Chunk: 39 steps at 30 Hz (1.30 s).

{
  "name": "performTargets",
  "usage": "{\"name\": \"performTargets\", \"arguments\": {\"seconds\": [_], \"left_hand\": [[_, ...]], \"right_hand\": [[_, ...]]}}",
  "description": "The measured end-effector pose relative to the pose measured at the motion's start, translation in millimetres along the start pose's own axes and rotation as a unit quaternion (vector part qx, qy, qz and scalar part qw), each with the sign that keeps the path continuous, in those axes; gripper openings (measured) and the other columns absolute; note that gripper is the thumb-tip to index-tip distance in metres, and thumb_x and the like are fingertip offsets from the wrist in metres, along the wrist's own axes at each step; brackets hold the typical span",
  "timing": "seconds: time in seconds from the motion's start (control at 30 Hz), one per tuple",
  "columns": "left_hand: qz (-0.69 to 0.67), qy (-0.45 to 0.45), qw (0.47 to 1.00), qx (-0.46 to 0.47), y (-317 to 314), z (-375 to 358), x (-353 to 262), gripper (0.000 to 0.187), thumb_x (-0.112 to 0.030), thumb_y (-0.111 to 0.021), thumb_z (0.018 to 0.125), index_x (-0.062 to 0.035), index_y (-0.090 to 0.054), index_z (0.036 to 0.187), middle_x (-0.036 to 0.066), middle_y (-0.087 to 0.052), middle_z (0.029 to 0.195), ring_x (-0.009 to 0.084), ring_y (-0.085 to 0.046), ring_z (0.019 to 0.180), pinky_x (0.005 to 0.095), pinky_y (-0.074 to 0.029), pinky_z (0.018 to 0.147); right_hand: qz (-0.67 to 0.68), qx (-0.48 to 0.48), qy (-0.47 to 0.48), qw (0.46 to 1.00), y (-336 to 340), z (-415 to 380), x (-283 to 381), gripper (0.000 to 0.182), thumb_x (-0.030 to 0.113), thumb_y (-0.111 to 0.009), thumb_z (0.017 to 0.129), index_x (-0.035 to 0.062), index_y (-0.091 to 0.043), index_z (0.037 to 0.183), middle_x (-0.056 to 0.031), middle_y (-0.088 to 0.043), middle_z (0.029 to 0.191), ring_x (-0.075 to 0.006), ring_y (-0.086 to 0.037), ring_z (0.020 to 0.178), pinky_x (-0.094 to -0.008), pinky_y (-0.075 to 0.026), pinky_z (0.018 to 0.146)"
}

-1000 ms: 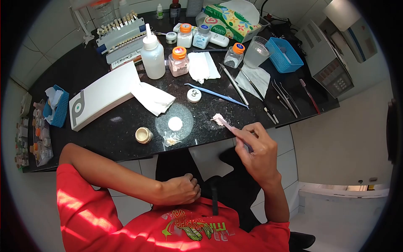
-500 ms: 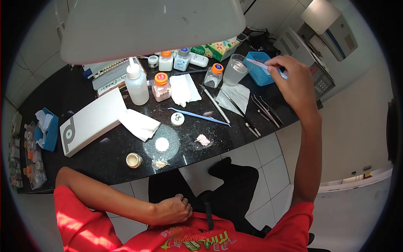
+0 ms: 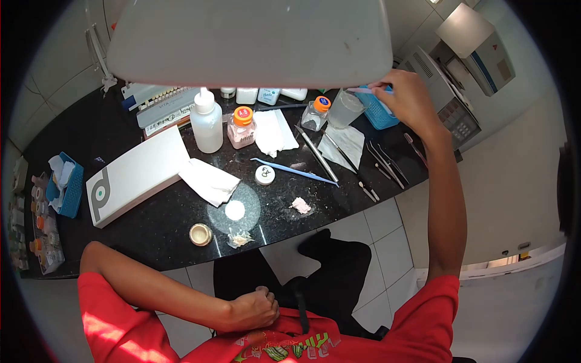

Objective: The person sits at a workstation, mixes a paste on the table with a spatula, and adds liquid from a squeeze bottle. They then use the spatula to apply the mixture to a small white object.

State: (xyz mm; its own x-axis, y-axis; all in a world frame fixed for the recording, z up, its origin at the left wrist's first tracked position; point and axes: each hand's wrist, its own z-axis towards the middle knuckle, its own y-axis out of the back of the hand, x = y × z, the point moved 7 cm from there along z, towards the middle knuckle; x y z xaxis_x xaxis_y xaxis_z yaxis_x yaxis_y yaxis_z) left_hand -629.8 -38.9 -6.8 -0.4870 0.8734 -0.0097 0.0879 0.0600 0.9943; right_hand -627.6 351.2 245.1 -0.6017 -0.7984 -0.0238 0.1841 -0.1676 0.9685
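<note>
My right hand (image 3: 408,103) is raised over the blue basket (image 3: 382,116), pinching a thin, light-coloured tool (image 3: 361,90) whose tip points left above the glass of cloudy water (image 3: 346,109). Closed in a loose fist, my left hand (image 3: 256,307) rests on my lap; whether anything is inside it is hidden. Below the glass, a brush and a silver-handled tool (image 3: 318,155) lie by a white tissue (image 3: 342,147). A pink powder heap (image 3: 301,206) and a cream-coloured heap (image 3: 239,238) sit near the counter's front edge.
A large pale lamp cover (image 3: 248,45) hangs across the top. On the black counter (image 3: 151,233) stand a white dropper bottle (image 3: 207,124), orange-capped jars (image 3: 242,128), a small open jar (image 3: 200,234) and a long white box (image 3: 139,175). Tweezers (image 3: 390,163) lie at the right.
The view has shifted, and the lamp cover now hides more of the back. My right hand has moved slightly left and up, bringing the tool over the glass. My left hand stays put.
</note>
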Motion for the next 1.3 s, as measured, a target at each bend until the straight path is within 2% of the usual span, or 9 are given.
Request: {"name": "performTargets", "arguments": {"seconds": [0.07,0.1,0.17,0.23,0.37,0.7,0.93,1.13,1.3], "left_hand": [[0.004,0.007,1.0,-0.007,0,0,-1,0.021,-0.021,-0.059,0.089,-0.0031,-0.066,0.096,0.004,-0.061,0.08,0.0192,-0.064,0.078,0.0328,-0.047,0.067],[-0.005,0.007,1.0,-0.007,1,0,-1,0.021,-0.021,-0.059,0.089,-0.0031,-0.066,0.096,0.004,-0.061,0.08,0.0192,-0.064,0.078,0.0328,-0.047,0.067],[-0.002,0.015,1.0,0.002,2,0,0,0.02,-0.021,-0.059,0.089,-0.0032,-0.067,0.095,0.004,-0.062,0.08,0.0194,-0.063,0.079,0.0334,-0.047,0.067],[-0.008,0.019,1.0,0.003,2,0,1,0.02,-0.021,-0.059,0.089,-0.0033,-0.067,0.095,0.004,-0.062,0.08,0.0197,-0.063,0.079,0.0339,-0.046,0.068],[0.009,0.026,1.0,0.015,5,1,4,0.021,-0.021,-0.059,0.089,-0.0033,-0.068,0.096,0.004,-0.061,0.081,0.0197,-0.063,0.079,0.0338,-0.046,0.069],[0.016,0.033,0.999,0.032,9,0,8,0.023,-0.022,-0.059,0.089,-0.0031,-0.067,0.1,0.004,-0.062,0.082,0.0199,-0.063,0.081,0.0348,-0.047,0.07],[0.014,0.034,0.998,0.044,6,0,7,0.024,-0.022,-0.058,0.09,-0.0026,-0.067,0.102,0.005,-0.063,0.084,0.0206,-0.063,0.082,0.0356,-0.048,0.072],[0.017,0.036,0.999,0.035,7,0,8,0.024,-0.022,-0.058,0.09,-0.0028,-0.067,0.102,0.005,-0.063,0.084,0.0207,-0.064,0.082,0.0357,-0.048,0.073],[0.012,0.038,0.999,0.037,8,0,8,0.024,-0.022,-0.058,0.09,-0.0032,-0.068,0.101,0.005,-0.063,0.084,0.0207,-0.064,0.082,0.0356,-0.048,0.073]], "right_hand": [[0.039,-0.144,0.001,0.989,34,-33,16,0.014,0.01,-0.071,0.085,0.0044,-0.077,0.096,-0.01,-0.073,0.086,-0.0222,-0.069,0.075,-0.0333,-0.052,0.071],[0.043,-0.135,0.001,0.99,38,-48,26,0.014,0.01,-0.071,0.085,0.0044,-0.077,0.096,-0.01,-0.073,0.086,-0.0222,-0.069,0.075,-0.0333,-0.052,0.071],[0.154,-0.13,-0.081,0.976,35,-83,34,0.013,0.008,-0.071,0.087,0.0033,-0.076,0.098,-0.0045,-0.069,0.082,-0.0118,-0.058,0.067,-0.0263,-0.045,0.064],[0.249,-0.113,-0.051,0.96,16,-113,54,0.012,0.005,-0.071,0.088,0.0024,-0.076,0.098,-0.0017,-0.065,0.079,-0.0076,-0.051,0.066,-0.0225,-0.039,0.061],[0.289,-0.072,0.004,0.955,-25,-150,91,0.015,-0.002,-0.073,0.082,0.0012,-0.076,0.097,-0.0083,-0.067,0.084,-0.0145,-0.063,0.069,-0.028,-0.046,0.058],[0.233,-0.045,0.027,0.971,-46,-169,114,0.016,-0.001,-0.074,0.082,0.0042,-0.076,0.097,-0.0062,-0.065,0.083,-0.0184,-0.065,0.063,-0.0303,-0.049,0.054],[0.238,-0.051,0.038,0.969,-46,-168,113,0.018,-0.002,-0.073,0.081,0.0044,-0.076,0.098,-0.0067,-0.065,0.084,-0.0178,-0.064,0.063,-0.0298,-0.049,0.054],[0.227,-0.059,-0.025,0.972,-36,-170,114,0.025,-0.005,-0.073,0.08,0.0045,-0.075,0.103,-0.0067,-0.063,0.087,-0.0147,-0.06,0.06,-0.0295,-0.046,0.052],[0.228,-0.114,-0.007,0.967,-60,-191,142,0.034,-0.005,-0.074,0.079,0.0069,-0.075,0.111,-0.0056,-0.061,0.088,-0.0138,-0.056,0.057,-0.0296,-0.044,0.051]]}}
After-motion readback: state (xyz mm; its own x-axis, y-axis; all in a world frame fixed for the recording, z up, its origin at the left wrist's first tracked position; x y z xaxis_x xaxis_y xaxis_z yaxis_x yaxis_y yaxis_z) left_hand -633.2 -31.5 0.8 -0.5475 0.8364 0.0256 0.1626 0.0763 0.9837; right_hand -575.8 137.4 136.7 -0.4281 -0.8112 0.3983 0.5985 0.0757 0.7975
